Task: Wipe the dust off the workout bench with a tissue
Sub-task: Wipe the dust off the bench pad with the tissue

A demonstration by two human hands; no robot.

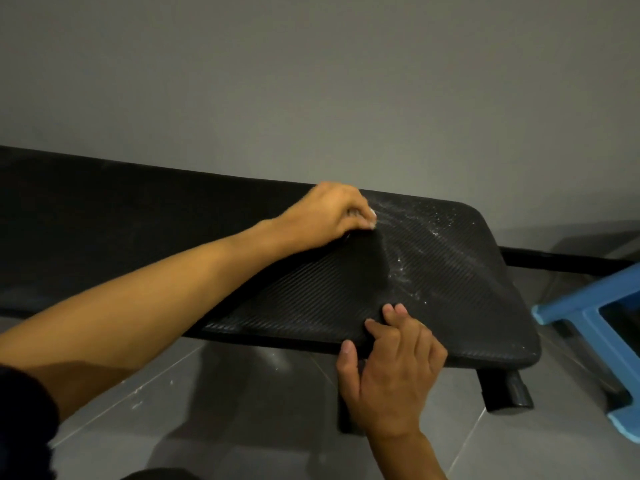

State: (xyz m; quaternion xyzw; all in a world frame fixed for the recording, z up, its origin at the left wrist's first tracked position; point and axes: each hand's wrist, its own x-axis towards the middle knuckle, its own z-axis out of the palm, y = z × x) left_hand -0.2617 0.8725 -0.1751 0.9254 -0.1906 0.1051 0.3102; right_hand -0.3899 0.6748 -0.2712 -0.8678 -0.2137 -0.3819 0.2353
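A black workout bench (346, 292) runs from the left edge of the frame to the middle right, its ribbed pad ending in rounded corners. The left hand (325, 216) reaches in from the lower left and sits on the far side of the pad, just above the centre of the frame. Its fingers are curled down around a small white tissue (372, 216), of which only a scrap shows beneath the fingertips, pressed against the pad. White dust (433, 233) lies scattered to the right of that hand, in specks and faint streaks running toward the pad's far right corner and down toward its middle. The right hand (391, 368) comes up from the bottom of the frame and rests on the near edge of the pad with nothing in it: its fingers are laid on top, only slightly bent, and the thumb sits against the front edge. A dark sleeve (20, 427) shows at the lower left corner. Under the pad's right end a black tubular foot (509, 393) stands on the grey tiled floor (242, 410). A blue plastic stool (588, 306) is at the right edge, beside the bench's end, and a plain grey wall (311, 81) fills the upper half.
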